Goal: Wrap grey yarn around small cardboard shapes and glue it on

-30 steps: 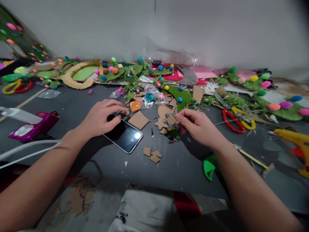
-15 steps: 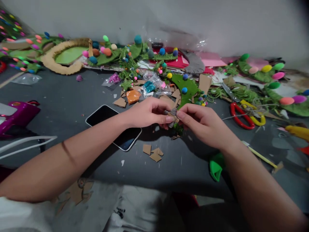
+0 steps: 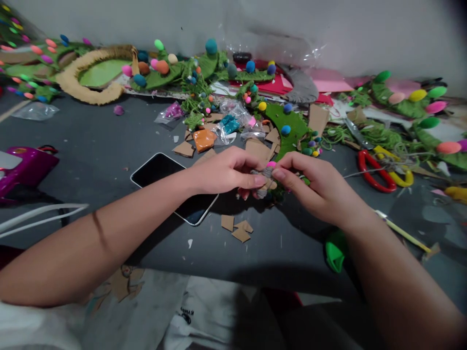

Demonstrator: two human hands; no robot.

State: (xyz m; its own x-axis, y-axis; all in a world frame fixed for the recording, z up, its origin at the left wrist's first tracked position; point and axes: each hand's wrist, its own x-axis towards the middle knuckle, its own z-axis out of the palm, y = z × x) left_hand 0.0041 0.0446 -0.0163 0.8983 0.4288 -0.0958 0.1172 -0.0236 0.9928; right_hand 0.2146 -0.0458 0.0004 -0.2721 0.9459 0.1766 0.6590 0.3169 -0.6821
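Between thumb and fingers, my left hand (image 3: 228, 171) holds a small cardboard piece wrapped in grey yarn (image 3: 261, 192). Some bare cardboard shows between the wraps. My right hand (image 3: 315, 189) is closed in a pinch at the piece's right side, with its fingertips on the yarn. A grey strand (image 3: 359, 172) trails rightward from behind that hand. Beneath my left forearm lies a phone (image 3: 195, 214) with a dark screen. Small cardboard scraps (image 3: 241, 235) are on the dark table just below my hands.
Red-handled scissors (image 3: 375, 171) and yellow-handled ones lie at right near green yarn (image 3: 388, 138). Green wreath parts with coloured balls (image 3: 160, 83) line the wall, beside a tan wrapped ring (image 3: 65, 87). A purple tool (image 3: 31, 167) and white cable (image 3: 40, 209) sit at left.
The view has shifted slightly. Both hands stay at the yarn-wrapped cardboard piece, which has turned a little. A pink ball now shows just behind it.
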